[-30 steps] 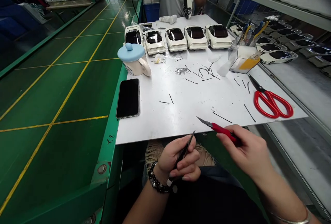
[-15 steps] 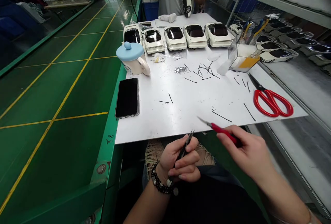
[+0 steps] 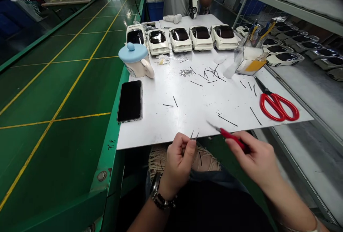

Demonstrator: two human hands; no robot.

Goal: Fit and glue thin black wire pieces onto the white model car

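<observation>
"What did the right hand [image 3: 254, 155] have?"

"A craft knife [image 3: 230, 137] with a slim red handle and a tapered metal blade. Thumb and fingers pinched it firmly, and the point aimed across toward the left hand [image 3: 179, 164]."

"And the left?"

"It was curled closed around something thin. Two fine dark tips [image 3: 194, 135] showed above the fingers. They looked like tweezers, but the fingers hid the rest, so I couldn't be sure."

"Where was the danger?"

"In the short space between the hands. With the blade pointing that way, one careless slip could have nicked the left fingers. A slip forward could have scored the smooth white board [image 3: 150, 128] just beyond them."

"Anything loose nearby?"

"Thin, stiff-looking black strips [image 3: 227, 120] lay scattered on the board ahead of the hands, and a careless wrist could have knocked them out of place. Scissors [image 3: 278, 107] with glossy red loops lay farther off, beyond the right hand, with their dark blades closed."
</observation>
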